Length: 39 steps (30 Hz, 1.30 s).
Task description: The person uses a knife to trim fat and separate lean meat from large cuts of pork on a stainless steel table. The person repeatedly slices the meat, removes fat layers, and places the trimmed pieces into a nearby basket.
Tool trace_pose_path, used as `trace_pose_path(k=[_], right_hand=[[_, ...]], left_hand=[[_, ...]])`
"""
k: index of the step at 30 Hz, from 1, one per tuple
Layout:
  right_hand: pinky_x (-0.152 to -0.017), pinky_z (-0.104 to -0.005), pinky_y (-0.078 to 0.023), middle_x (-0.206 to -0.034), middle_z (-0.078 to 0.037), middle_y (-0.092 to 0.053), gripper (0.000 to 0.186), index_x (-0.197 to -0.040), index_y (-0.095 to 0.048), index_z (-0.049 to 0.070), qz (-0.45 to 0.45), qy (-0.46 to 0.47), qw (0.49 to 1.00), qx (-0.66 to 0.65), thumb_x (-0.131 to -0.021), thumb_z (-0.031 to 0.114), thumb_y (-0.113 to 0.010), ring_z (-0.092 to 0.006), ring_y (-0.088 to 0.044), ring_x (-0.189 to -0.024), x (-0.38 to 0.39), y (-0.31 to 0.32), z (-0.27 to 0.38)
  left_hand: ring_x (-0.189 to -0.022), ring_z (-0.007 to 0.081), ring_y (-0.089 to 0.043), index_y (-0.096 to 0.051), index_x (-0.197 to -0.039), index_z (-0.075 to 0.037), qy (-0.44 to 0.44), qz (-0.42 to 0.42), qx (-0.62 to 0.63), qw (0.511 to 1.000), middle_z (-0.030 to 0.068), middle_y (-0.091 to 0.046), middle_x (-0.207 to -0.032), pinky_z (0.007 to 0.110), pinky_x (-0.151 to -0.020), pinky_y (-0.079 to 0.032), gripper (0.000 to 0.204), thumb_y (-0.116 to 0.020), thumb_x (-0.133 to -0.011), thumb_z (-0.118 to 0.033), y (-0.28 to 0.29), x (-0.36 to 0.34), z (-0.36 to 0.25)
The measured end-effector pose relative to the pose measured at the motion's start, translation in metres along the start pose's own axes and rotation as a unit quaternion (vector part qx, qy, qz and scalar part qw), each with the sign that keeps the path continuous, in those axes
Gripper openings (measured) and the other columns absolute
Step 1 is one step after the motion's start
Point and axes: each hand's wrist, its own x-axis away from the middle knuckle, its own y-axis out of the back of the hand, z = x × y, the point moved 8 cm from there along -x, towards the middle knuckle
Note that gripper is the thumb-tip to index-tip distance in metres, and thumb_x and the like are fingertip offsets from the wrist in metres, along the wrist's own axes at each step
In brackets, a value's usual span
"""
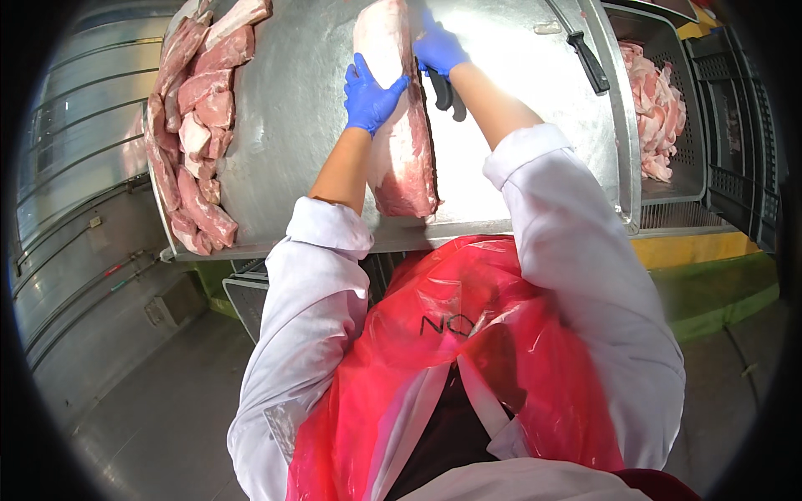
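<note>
A long slab of pale, fat-covered meat (pixel 401 167) lies lengthwise on the metal table (pixel 288 125), running away from me. My left hand (pixel 370 96), in a blue glove, rests flat on its top with the fingers spread. Along the slab's right side, my right hand (pixel 439 46), also gloved in blue, is closed around a knife (pixel 441 91). The knife's black handle end sticks out below that hand, toward me. Its blade cannot be made out. Strong glare blurs the far fingers of my right hand.
Several cut meat pieces (pixel 200 138) are heaped along the table's left edge. Another black-handled tool (pixel 588 63) lies at the far right of the table. Beyond the right rim, a grey crate (pixel 695 125) holds pale trimmings (pixel 653 108), beside a black crate (pixel 743 134).
</note>
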Motion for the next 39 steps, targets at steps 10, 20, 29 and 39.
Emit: trace_pose_path(k=[10,20,29,39], right_hand=[[-0.090,-0.0472,-0.055,-0.128,-0.032,-0.058,0.079,-0.156,-0.018,0.005,0.072,-0.037,0.993,0.083,-0.087,0.017,-0.054,-0.0415,-0.068,-0.105,0.015,0.006,0.033],[-0.056,-0.0388,-0.055,-0.085,-0.019,-0.068,0.082,-0.162,-0.008,0.014,0.153,-0.079,0.985,-0.015,-0.090,0.012,-0.046,-0.0252,-0.065,-0.063,0.099,-0.032,-0.015],[-0.060,-0.0413,-0.054,-0.076,-0.018,-0.064,0.076,-0.161,-0.006,0.010,0.231,-0.075,0.970,0.033,-0.094,0.008,-0.043,-0.0286,-0.063,-0.061,0.232,-0.030,-0.026],[-0.065,-0.0426,-0.052,-0.077,-0.023,-0.067,0.077,-0.160,-0.021,0.023,0.232,-0.069,0.962,0.129,-0.093,0.007,-0.053,-0.0390,-0.066,-0.065,0.431,0.058,-0.051]], left_hand=[[-0.148,0.0474,-0.021,-0.010,-0.155,0.008,-0.069,-0.013,0.029,0.997,0.0354,-0.016,-0.158,0.047,-0.121,-0.024,0.118,-0.075,-0.079,-0.054,-0.006,-0.006,0.002],[-0.148,0.0486,-0.019,-0.012,-0.154,0.008,-0.068,-0.044,0.059,0.995,0.0399,-0.015,-0.157,0.046,-0.122,-0.024,0.123,-0.077,-0.074,-0.056,-0.009,-0.013,0.014],[-0.147,0.0491,-0.024,-0.013,-0.154,0.008,-0.004,-0.059,0.123,0.991,0.0377,-0.017,-0.158,0.046,-0.120,-0.027,0.120,-0.077,-0.073,-0.054,-0.009,-0.020,0.019],[-0.138,0.0410,-0.042,-0.033,-0.150,0.001,0.128,0.037,-0.037,0.990,0.0266,-0.039,-0.151,0.044,-0.111,-0.040,0.105,-0.080,-0.071,-0.050,0.012,-0.025,-0.032]])
